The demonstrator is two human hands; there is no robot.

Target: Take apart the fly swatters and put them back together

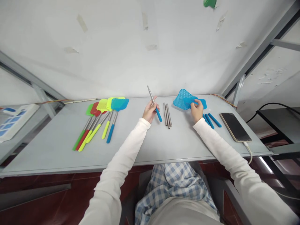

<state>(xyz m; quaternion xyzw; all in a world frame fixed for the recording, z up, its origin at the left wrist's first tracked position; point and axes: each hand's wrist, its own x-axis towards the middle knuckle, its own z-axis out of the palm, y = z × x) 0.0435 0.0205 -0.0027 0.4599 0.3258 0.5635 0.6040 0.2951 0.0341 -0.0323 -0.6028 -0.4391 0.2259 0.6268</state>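
Observation:
My left hand [150, 112] is closed around a fly swatter handle [158, 115], a metal rod with a blue grip, tilted with its bare metal end up. My right hand [197, 109] pinches a blue mesh fly swatter head [182, 98], raised over other blue heads [203, 103] that it partly hides. Between the hands lie several loose metal rods [167, 115], side by side. Blue grips [214, 120] lie just right of my right hand, partly covered by the wrist. On the left is a group of whole fly swatters [96, 122] in green, red, yellow and blue, heads overlapping.
A phone [235, 126] with a white cable [248, 153] lies at the right of the grey table [140, 147]. Behind the table stands a white wall [105, 62]. Grey metal frame posts [239, 89] rise at both ends. A white-and-blue object [14, 122] sits far left.

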